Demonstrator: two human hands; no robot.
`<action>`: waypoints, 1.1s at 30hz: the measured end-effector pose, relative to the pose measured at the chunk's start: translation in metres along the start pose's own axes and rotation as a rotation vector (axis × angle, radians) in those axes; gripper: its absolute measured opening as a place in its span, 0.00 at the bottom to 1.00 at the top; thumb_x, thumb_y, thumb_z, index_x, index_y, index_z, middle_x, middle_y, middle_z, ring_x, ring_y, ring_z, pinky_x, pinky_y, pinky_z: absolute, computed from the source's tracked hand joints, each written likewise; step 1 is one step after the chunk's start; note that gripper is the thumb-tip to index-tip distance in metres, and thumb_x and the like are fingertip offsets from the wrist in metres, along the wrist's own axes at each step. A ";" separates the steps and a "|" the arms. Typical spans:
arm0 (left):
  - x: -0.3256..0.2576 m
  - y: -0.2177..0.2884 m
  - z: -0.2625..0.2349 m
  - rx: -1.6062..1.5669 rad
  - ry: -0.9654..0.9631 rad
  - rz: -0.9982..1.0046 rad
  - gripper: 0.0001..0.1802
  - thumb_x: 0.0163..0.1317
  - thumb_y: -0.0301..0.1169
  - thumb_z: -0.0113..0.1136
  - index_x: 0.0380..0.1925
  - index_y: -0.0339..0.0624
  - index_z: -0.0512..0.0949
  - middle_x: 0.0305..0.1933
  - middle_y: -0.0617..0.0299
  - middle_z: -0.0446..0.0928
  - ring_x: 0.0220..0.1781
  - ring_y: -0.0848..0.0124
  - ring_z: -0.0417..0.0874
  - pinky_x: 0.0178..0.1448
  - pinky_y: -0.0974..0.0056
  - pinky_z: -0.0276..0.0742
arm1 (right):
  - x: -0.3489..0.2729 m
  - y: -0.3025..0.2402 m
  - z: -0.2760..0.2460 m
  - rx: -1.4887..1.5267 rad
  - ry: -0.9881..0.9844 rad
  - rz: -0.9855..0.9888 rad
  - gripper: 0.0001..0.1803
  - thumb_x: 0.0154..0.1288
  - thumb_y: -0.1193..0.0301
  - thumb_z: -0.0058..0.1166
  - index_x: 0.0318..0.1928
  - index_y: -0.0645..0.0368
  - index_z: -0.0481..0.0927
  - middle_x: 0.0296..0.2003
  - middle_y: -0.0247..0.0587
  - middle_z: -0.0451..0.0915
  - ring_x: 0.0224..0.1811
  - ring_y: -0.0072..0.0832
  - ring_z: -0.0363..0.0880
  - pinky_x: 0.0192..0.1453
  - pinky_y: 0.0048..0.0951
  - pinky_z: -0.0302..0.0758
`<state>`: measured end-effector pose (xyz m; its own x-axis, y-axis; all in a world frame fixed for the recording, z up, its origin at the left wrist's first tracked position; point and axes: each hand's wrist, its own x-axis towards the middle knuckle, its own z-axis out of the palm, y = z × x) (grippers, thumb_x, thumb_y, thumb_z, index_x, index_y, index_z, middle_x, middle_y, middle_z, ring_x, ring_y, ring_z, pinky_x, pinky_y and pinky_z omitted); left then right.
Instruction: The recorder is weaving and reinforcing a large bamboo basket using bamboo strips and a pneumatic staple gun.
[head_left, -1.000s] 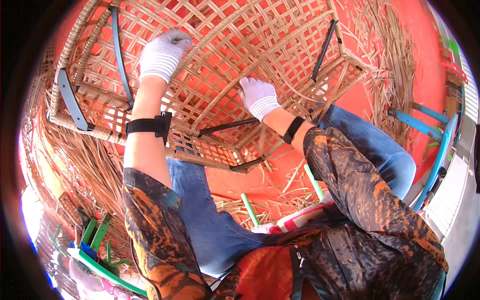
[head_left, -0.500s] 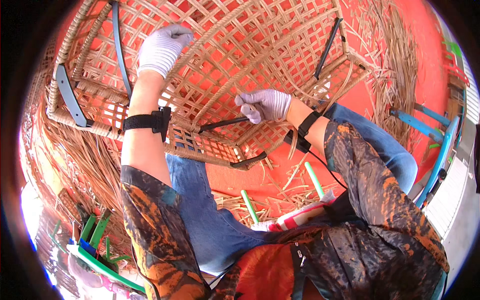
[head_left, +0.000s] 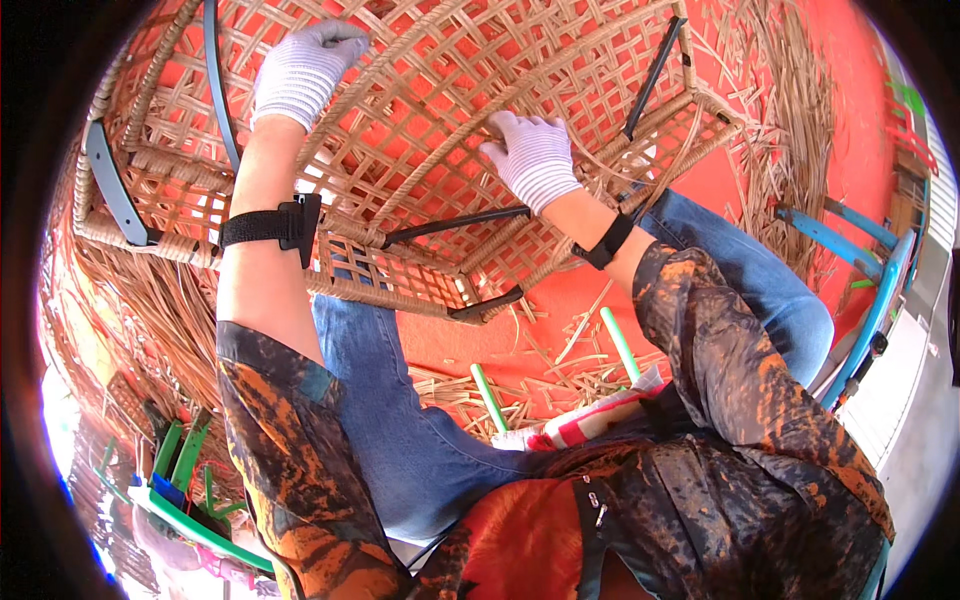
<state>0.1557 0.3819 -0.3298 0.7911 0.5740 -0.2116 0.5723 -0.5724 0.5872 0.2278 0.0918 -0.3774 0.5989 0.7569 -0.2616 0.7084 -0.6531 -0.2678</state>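
Note:
A large woven cane frame with open lattice sides and rope-like wrapped ribs lies tilted across my lap. My left hand, in a white and grey striped glove, is at its upper left with fingers curled beside a curved wrapped rib. What those fingers pinch is hidden. My right hand, gloved the same way, is over the middle of the weave. Its thumb and fingers are apart, with the tips against or close by another wrapped rib. A loose cane strand loops at the frame's right.
Dark flat bars brace the frame. Bundles of cane lie on the red ground at right, more strips at left. Blue stool legs stand to the right; a green rail is at lower left. Cane scraps lie between my legs.
My right hand has risen from the dark lower bar to the wrapped rib, its fingers spreading. My left hand has moved slightly up and left, and the frame appears shifted the same way.

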 end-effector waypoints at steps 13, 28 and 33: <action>0.001 0.008 0.000 -0.078 -0.065 -0.080 0.15 0.62 0.43 0.63 0.46 0.53 0.86 0.36 0.67 0.86 0.31 0.77 0.81 0.44 0.69 0.77 | -0.010 0.021 0.052 2.239 -1.137 0.484 0.12 0.76 0.64 0.45 0.46 0.60 0.75 0.18 0.24 0.64 0.16 0.17 0.57 0.19 0.23 0.55; -0.064 0.052 -0.039 0.229 -0.279 -0.025 0.17 0.61 0.45 0.57 0.45 0.54 0.84 0.47 0.54 0.84 0.53 0.55 0.83 0.58 0.55 0.76 | -0.057 0.044 0.029 0.345 -0.475 0.080 0.18 0.72 0.56 0.43 0.47 0.56 0.78 0.45 0.56 0.81 0.50 0.56 0.78 0.53 0.51 0.74; -0.121 0.105 -0.051 0.315 -0.348 -0.082 0.16 0.62 0.44 0.55 0.44 0.55 0.84 0.48 0.53 0.83 0.52 0.53 0.83 0.58 0.53 0.77 | -0.083 0.055 0.022 0.223 -0.577 0.172 0.16 0.71 0.59 0.47 0.49 0.54 0.80 0.45 0.51 0.82 0.51 0.52 0.80 0.53 0.47 0.77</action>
<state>0.1088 0.2824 -0.2023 0.7351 0.4251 -0.5282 0.6310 -0.7140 0.3035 0.2090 -0.0077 -0.3911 0.3552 0.5464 -0.7584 0.4881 -0.8004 -0.3480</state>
